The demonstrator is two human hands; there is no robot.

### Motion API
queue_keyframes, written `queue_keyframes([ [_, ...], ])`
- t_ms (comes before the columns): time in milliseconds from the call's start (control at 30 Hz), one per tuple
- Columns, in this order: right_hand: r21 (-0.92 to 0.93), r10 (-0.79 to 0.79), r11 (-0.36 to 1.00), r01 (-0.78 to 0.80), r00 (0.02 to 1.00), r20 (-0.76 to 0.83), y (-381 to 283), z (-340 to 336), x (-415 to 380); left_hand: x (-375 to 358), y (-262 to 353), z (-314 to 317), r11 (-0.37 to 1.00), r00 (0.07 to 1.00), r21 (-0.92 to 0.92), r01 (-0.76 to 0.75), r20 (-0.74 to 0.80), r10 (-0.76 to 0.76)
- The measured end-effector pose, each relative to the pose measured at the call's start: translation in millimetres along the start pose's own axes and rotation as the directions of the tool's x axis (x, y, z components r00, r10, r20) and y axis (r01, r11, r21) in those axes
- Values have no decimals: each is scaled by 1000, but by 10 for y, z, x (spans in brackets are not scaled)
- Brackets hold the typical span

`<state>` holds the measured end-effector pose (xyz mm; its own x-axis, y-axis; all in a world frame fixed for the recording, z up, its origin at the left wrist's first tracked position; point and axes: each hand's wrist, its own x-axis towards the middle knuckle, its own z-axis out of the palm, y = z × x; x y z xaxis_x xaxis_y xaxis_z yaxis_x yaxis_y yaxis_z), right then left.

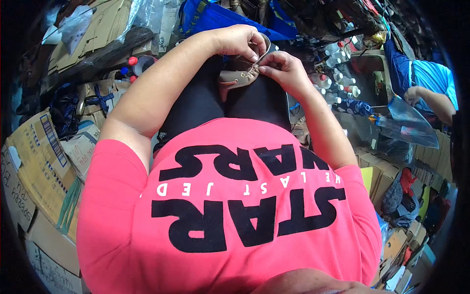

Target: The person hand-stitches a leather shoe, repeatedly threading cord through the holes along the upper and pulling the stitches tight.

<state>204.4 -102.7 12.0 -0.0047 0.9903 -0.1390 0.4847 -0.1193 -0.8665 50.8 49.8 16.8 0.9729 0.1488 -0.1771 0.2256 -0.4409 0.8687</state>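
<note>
A beige shoe upper (238,77) with lacing or stitching along its edge rests on my black-trousered lap, its rounded end pointing left. My left hand (243,41) is closed at the upper's far side, its fingertips curled in a pinch by the opening; whether they grip the edge or a thin lace is too small to tell. Lower and to the right, my right hand (280,69) pinches the upper's edge beside the stitched part. Both hands are close together, with the opening's rim between them.
Plastic bottles (337,60) lie beyond my right arm. Further right, a co-worker's hand (415,94) is at a clear plastic bag (409,117). A blue bag (235,22) lies ahead. Cardboard boxes (41,157) are stacked at left, and more cardboard (379,171) is at right.
</note>
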Motion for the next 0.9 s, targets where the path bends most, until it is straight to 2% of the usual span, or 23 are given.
queue_keyframes([
  [33,-94,-69,994,64,996,-50,-93,-11,-37,-24,-6,29,1000,1000,3,0,2,0],
  [67,-90,-68,994,63,996,-51,-126,-22,-62,-67,-16,95,989,960,150,-15,-273,56],
  [100,-125,-88,989,81,995,-56,-134,-35,-86,-110,-31,137,956,846,294,11,-512,148],
  [133,-160,-107,983,96,992,-63,-138,-35,-115,-182,-63,129,955,851,296,10,-504,147],
  [200,-187,-120,977,100,988,-98,-150,-13,-185,-365,-133,85,897,848,442,-21,-468,250],
  [233,-223,-142,968,113,982,-121,-154,0,-219,-467,-63,108,897,851,441,-25,-461,250],
  [267,-220,-139,969,109,982,-125,-159,24,-254,-600,24,164,913,849,403,56,-501,169],
  [300,-318,-163,941,113,977,-137,-166,63,-294,-705,111,220,922,839,362,137,-538,87],
  [367,-471,-243,870,143,957,-157,-133,164,-360,-823,208,326,941,855,310,136,-516,46],
  [400,-471,-240,871,141,958,-157,-151,201,-387,-850,222,347,956,869,258,137,-495,9],
  [467,-591,-320,791,158,930,-181,-187,264,-432,-865,144,423,960,852,253,117,-522,34],
  [500,-598,-298,788,145,940,-165,-177,260,-434,-860,137,432,878,836,445,178,-540,104],
  [533,-599,-299,787,145,940,-166,-181,237,-427,-846,128,439,753,822,613,241,-541,178],
  [600,-510,-171,856,82,977,-130,-189,172,-409,-796,95,458,715,793,640,281,-574,203],
  [633,-511,-171,855,81,977,-131,-158,136,-391,-769,96,461,764,764,599,241,-602,231],
  [700,-162,1,987,-15,996,-86,-71,51,-329,-709,90,452,809,732,554,196,-632,255],
  [767,-38,2,999,-4,999,-37,-31,-33,-250,-656,65,410,946,785,324,-28,-579,222],
  [833,3,-9,1000,9,1000,-3,19,-87,-167,-620,-3,403,943,808,333,21,-561,180],
  [900,-41,-69,997,71,996,54,70,-135,-93,-599,-39,403,937,829,343,65,-541,141],
])
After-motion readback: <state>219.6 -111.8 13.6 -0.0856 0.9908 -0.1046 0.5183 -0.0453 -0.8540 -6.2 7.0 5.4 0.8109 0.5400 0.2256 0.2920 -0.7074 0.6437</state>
